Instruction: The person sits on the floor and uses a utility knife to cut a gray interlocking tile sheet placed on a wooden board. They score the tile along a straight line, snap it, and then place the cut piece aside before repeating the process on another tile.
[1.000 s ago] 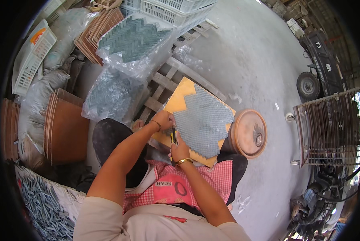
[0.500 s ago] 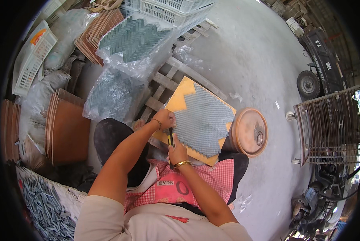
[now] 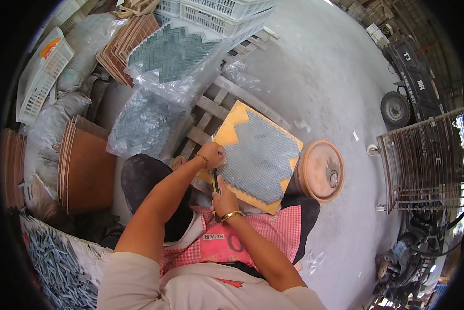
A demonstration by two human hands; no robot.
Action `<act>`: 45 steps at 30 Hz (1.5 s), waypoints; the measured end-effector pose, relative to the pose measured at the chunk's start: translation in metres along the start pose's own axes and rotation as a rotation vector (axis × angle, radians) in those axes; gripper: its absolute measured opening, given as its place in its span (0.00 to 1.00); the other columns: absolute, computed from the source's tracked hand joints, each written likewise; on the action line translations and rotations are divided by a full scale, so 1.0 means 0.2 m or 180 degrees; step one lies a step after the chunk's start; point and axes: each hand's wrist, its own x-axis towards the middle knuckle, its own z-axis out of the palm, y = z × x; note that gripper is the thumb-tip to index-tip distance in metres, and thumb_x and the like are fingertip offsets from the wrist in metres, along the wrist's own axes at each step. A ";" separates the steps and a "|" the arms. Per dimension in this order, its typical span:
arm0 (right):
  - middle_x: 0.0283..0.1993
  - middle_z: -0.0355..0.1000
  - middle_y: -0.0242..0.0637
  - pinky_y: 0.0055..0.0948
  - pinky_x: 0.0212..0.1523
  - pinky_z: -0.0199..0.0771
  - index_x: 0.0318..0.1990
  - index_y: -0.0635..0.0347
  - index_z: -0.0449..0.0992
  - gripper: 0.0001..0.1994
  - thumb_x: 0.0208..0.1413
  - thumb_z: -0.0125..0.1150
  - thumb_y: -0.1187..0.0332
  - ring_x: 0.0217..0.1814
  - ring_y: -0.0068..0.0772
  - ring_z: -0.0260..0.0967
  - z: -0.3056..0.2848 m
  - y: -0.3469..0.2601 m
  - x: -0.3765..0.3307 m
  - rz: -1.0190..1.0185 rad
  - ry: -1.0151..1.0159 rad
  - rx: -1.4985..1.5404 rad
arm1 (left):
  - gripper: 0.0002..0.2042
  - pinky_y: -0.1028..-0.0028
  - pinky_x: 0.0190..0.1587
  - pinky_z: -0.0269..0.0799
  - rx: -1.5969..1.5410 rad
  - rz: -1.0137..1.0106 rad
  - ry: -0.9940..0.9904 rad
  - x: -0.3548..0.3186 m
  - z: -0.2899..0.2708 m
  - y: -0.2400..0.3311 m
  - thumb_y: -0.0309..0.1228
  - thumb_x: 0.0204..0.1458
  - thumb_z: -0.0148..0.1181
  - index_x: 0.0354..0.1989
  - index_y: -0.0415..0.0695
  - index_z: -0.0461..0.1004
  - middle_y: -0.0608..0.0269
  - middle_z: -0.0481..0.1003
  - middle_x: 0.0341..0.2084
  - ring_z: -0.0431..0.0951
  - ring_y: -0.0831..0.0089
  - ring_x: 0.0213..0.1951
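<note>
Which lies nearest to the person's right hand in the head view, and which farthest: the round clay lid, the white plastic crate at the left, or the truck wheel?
From the right hand:
1. Round clay lid, just to its right.
2. Truck wheel, upper right.
3. White plastic crate, far upper left.

Beige sleeves, pink checked apron [image 3: 252,232]

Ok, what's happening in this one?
A person sits on a concrete floor with a yellow board across the lap, a grey herringbone mosaic sheet lying on it. The left hand presses on the sheet's near edge, while the right hand holds a slim dark tool against that edge. More bagged mosaic sheets lie on a wooden pallet ahead, and a round clay-coloured dish sits to the right.
</note>
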 end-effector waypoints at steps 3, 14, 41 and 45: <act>0.39 0.64 0.54 0.40 0.38 0.65 0.57 0.60 0.51 0.28 0.45 0.47 0.71 0.36 0.53 0.65 0.00 0.01 -0.01 -0.0079 0.0061 -0.0133 | 0.06 0.70 0.28 0.68 0.0060 0.0042 -0.0014 0.00 -0.01 0.02 0.30 0.33 0.52 0.18 0.44 0.75 0.55 0.71 0.16 0.73 0.61 0.22; 0.19 0.68 0.50 0.31 0.20 0.70 0.57 0.59 0.51 0.27 0.46 0.45 0.74 0.14 0.36 0.68 0.03 0.02 0.04 -0.0313 0.0246 -0.0342 | 0.06 0.70 0.28 0.68 0.0052 0.0025 -0.0067 0.01 -0.01 0.03 0.30 0.34 0.52 0.19 0.44 0.75 0.55 0.72 0.17 0.73 0.61 0.22; 0.22 0.67 0.36 0.20 0.19 0.66 0.59 0.56 0.48 0.28 0.48 0.45 0.76 0.17 0.21 0.64 -0.56 0.16 -0.40 -0.0101 0.0701 0.1668 | 0.08 0.83 0.23 0.56 -0.1732 -0.0450 0.0468 0.04 -0.29 0.13 0.28 0.39 0.60 0.18 0.41 0.66 0.73 0.63 0.15 0.60 0.85 0.20; 0.24 0.67 0.36 0.19 0.18 0.65 0.59 0.60 0.49 0.27 0.48 0.45 0.76 0.17 0.20 0.64 -0.75 0.16 -0.40 -0.0156 0.1528 0.1949 | 0.05 0.80 0.27 0.62 -0.1495 -0.0145 -0.0980 -0.16 0.05 0.25 0.27 0.40 0.56 0.23 0.41 0.66 0.68 0.66 0.17 0.65 0.81 0.23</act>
